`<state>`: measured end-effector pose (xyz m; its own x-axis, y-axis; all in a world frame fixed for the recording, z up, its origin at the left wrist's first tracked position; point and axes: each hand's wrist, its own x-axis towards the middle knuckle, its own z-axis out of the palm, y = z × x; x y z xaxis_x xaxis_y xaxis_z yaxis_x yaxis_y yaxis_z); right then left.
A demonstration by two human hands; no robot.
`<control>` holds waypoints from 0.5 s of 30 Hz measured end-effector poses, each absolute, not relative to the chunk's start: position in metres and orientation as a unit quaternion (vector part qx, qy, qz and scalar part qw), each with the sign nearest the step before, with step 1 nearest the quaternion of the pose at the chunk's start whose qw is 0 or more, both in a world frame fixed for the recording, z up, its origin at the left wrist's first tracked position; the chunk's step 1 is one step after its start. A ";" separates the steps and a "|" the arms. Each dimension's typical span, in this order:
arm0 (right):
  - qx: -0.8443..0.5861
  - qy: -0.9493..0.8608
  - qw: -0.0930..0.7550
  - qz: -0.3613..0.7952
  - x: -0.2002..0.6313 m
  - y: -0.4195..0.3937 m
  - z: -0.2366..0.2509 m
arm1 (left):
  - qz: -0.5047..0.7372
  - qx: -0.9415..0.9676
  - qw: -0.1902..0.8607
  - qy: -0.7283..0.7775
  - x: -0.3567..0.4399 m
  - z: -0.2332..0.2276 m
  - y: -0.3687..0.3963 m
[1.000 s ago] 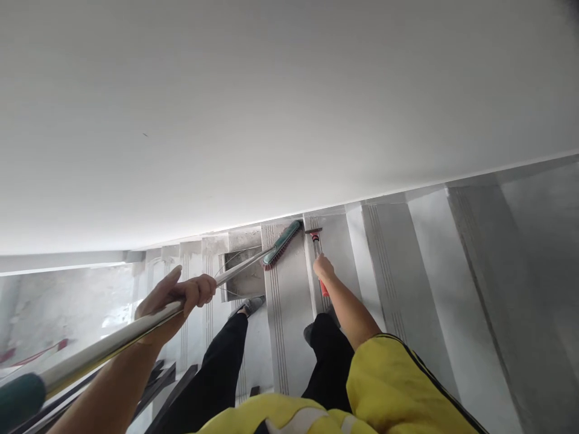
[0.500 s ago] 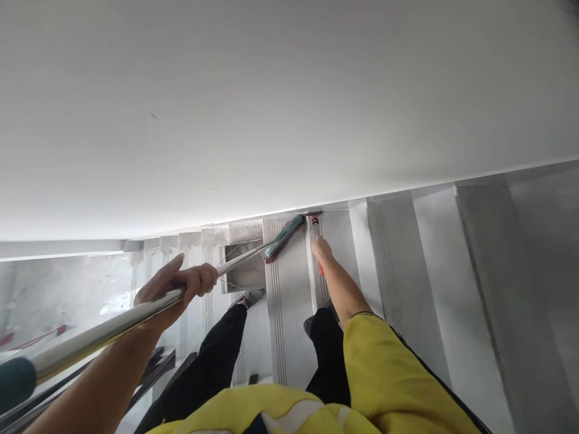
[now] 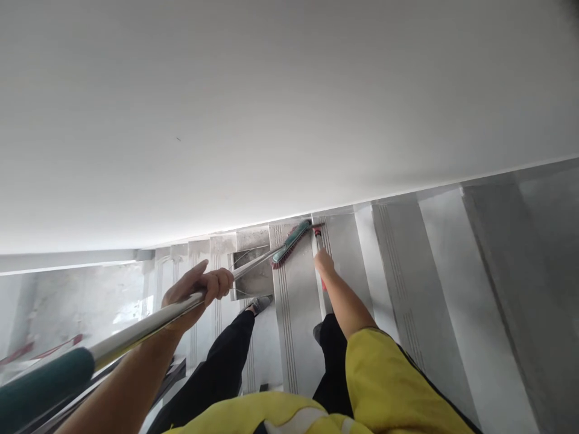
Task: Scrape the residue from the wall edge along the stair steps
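Observation:
My left hand (image 3: 196, 289) grips the shiny metal pole of a broom (image 3: 149, 325). Its green head with red bristles (image 3: 292, 243) rests on a grey stair tread (image 3: 296, 313) close to the white wall. My right hand (image 3: 324, 263) reaches down and holds a small scraper with a red handle (image 3: 319, 238), its blade end against the tread's corner at the wall. A metal dustpan (image 3: 246, 274) sits on the lower step, just left of the broom head.
A white wall (image 3: 271, 108) fills the upper view. Grey stairs with grooved nosings (image 3: 407, 289) run to the right; lower steps and a landing (image 3: 67, 301) lie left. My black-trousered legs and shoes (image 3: 260, 303) stand on the steps. A dark railing (image 3: 172, 374) is at lower left.
The view shifted slightly. The broom head slid a little toward the wall corner beside the scraper. My right hand stayed on the scraper, and my left hand kept its grip on the pole.

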<state>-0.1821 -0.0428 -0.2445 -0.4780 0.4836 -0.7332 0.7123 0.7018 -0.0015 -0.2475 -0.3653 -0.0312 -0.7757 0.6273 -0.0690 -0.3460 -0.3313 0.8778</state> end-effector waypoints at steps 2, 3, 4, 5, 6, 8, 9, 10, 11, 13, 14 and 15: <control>0.372 0.836 0.375 -0.152 -0.175 -0.046 -0.247 | 0.804 0.171 0.299 0.484 -0.248 -0.031 -0.364; 0.378 0.832 0.374 -0.155 -0.175 -0.046 -0.248 | 0.804 0.180 0.297 0.482 -0.248 -0.031 -0.364; 0.381 0.831 0.372 -0.162 -0.176 -0.043 -0.248 | 0.803 0.184 0.296 0.483 -0.249 -0.031 -0.364; 0.381 0.832 0.368 -0.167 -0.179 -0.040 -0.248 | 0.803 0.183 0.294 0.486 -0.249 -0.031 -0.365; 0.381 0.832 0.364 -0.171 -0.183 -0.036 -0.248 | 0.801 0.179 0.293 0.490 -0.249 -0.031 -0.365; 0.386 0.829 0.365 -0.174 -0.185 -0.031 -0.246 | 0.798 0.166 0.293 0.499 -0.250 -0.029 -0.365; 0.388 0.826 0.370 -0.173 -0.182 -0.030 -0.245 | 0.796 0.159 0.295 0.503 -0.250 -0.027 -0.364; 0.391 0.822 0.378 -0.170 -0.178 -0.030 -0.244 | 0.795 0.153 0.298 0.506 -0.250 -0.026 -0.364; 0.393 0.818 0.385 -0.167 -0.174 -0.030 -0.243 | 0.793 0.146 0.302 0.509 -0.250 -0.025 -0.364; 0.397 0.814 0.391 -0.162 -0.170 -0.029 -0.241 | 0.790 0.132 0.308 0.513 -0.249 -0.025 -0.363; 0.398 0.814 0.389 -0.165 -0.171 -0.026 -0.240 | 0.791 0.125 0.308 0.515 -0.249 -0.026 -0.363; 0.401 0.813 0.385 -0.177 -0.175 -0.024 -0.239 | 0.792 0.121 0.305 0.515 -0.248 -0.026 -0.363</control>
